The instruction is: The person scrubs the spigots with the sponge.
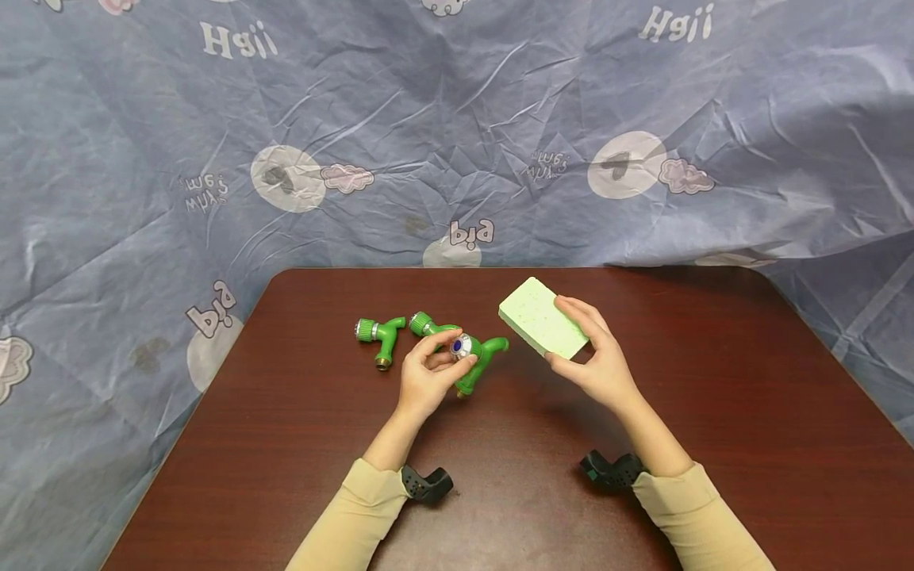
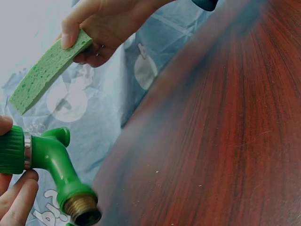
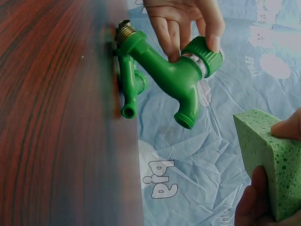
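Observation:
My left hand (image 1: 427,382) grips a green faucet (image 1: 480,366) by its ribbed knob, thumb on one side and fingers on the other. The faucet's threaded brass end (image 2: 81,207) points down and its spout (image 3: 186,118) faces the sponge. In my right hand (image 1: 598,358) is a light green sponge (image 1: 543,317), pinched by its edges between thumb and fingers. Sponge and faucet are held apart, both raised over the table. A second green faucet (image 1: 423,322) lies partly hidden behind my left hand, and a third faucet (image 1: 384,339) rests to its left.
The dark reddish wooden table (image 1: 528,492) spreads under both hands. A wrinkled blue-grey printed cloth (image 1: 443,143) hangs behind its far edge. Black bands (image 1: 427,484) sit at both wrists, below the cuffs of the pale yellow sleeves (image 1: 357,515).

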Available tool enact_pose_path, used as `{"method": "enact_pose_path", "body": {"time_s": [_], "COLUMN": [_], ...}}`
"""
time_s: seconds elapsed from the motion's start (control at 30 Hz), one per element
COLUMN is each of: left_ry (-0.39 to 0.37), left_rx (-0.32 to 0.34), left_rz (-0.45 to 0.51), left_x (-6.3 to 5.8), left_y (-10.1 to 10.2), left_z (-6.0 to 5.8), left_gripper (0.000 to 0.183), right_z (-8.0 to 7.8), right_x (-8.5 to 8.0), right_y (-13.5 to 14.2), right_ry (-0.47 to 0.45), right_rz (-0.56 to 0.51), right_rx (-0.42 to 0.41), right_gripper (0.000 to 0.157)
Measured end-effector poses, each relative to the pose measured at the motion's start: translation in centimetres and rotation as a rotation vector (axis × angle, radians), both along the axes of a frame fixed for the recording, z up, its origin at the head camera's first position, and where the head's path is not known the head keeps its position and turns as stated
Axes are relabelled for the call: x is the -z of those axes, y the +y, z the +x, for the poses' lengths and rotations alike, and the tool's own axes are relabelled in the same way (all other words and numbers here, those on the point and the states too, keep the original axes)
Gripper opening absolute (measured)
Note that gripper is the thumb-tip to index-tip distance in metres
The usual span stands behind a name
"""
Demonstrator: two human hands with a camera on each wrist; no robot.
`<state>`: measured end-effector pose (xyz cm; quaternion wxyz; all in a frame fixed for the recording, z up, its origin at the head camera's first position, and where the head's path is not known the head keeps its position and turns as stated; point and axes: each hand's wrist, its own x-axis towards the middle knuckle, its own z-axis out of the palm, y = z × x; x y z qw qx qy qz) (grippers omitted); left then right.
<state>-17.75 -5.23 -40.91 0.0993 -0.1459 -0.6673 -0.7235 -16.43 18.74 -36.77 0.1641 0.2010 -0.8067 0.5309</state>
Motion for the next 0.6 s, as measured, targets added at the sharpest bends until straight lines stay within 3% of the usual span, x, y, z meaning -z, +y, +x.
{"method": "enact_pose_path", "body": {"time_s": [0.13,0.37,0.6], "left_ry": [-0.081,-0.201,-0.293], "left_rx": [0.003,-0.004,-0.023], "left_rz": [0.019,0.048,0.062], "left_x": [0.8,1.1,4.0], "left_y": [0.1,0.3,0.3], "left_z": [-0.4,-0.4,-1.8], "left_gripper": [0.04,0.039,0.041], "right_z": [0.0,-0.1,-0.2], "right_x": [0.1,0.1,0.3], "right_y": [0.0,0.1,0.2], "right_ry": [-0.012,-0.003,0.003], "right_rz": [-0.009,-0.01,-0.015], "right_rx": [0.004,0.009,0.009], "right_gripper": [0.069,0.069,0.069]}}
